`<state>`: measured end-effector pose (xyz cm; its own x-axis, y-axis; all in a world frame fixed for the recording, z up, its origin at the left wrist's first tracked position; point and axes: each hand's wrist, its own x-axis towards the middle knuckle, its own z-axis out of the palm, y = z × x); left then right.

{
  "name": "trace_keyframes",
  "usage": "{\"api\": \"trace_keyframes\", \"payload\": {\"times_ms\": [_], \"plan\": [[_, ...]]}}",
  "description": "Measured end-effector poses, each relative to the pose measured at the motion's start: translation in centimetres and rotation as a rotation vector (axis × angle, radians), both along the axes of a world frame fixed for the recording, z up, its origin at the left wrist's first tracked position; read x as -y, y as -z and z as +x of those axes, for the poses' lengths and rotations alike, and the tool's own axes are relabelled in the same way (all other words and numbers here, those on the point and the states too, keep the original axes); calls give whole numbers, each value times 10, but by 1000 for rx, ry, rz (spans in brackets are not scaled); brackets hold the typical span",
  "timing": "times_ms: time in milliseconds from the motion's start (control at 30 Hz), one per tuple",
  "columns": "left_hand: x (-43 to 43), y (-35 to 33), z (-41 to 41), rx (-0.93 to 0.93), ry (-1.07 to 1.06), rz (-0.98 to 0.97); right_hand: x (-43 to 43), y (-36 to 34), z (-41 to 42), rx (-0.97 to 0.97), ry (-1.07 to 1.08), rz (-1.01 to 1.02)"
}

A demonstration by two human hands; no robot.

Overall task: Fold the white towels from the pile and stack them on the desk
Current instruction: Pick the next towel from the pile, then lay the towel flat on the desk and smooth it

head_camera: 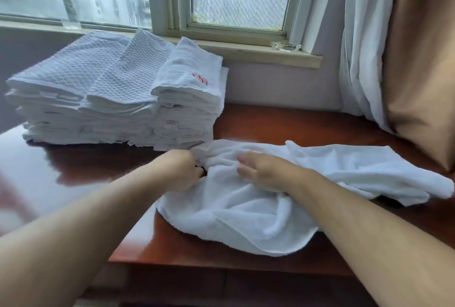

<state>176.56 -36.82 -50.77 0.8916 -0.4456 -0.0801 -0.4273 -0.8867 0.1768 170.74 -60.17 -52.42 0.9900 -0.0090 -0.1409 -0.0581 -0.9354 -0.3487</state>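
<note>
A rumpled white towel (248, 210) lies spread across the middle and right of the reddish wooden desk (103, 173). My left hand (183, 171) grips a bunched edge of it at its left side, fingers curled into the cloth. My right hand (264, 172) rests on top of the towel with the fingers stretched out towards the left. Behind, at the back left of the desk, stands a tall stack of folded white towels (118, 100); the top right one bears red embroidery.
A window with a wooden sill (246, 48) runs behind the desk, and a clear glass dish (285, 47) sits on the sill. White and tan curtains (403, 60) hang at the right and reach the desk's back right corner.
</note>
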Motion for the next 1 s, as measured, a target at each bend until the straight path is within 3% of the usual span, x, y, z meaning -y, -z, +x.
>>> {"api": "trace_keyframes", "payload": {"times_ms": [100,200,267,433,600,767,833,900,1000], "plan": [[11,7,1,-162,95,-173,14,16,-3,-21,59,-179],[34,3,-8,-480,184,-623,19,18,-5,67,53,-165],[51,3,-11,-586,203,-704,20,20,-9,93,1,-130],[69,5,-14,-526,178,-493,32,19,-17,128,68,75],[26,-22,1,81,105,-262,39,26,-9,53,66,-68],[-13,-43,-13,157,44,336,33,18,6,-42,86,-130],[-10,-41,-18,278,41,299,25,17,7,-27,63,-145],[2,-37,-21,329,169,85,19,15,2,86,49,-124],[28,-16,-27,85,306,-144,29,1,-14,354,152,-244]]}}
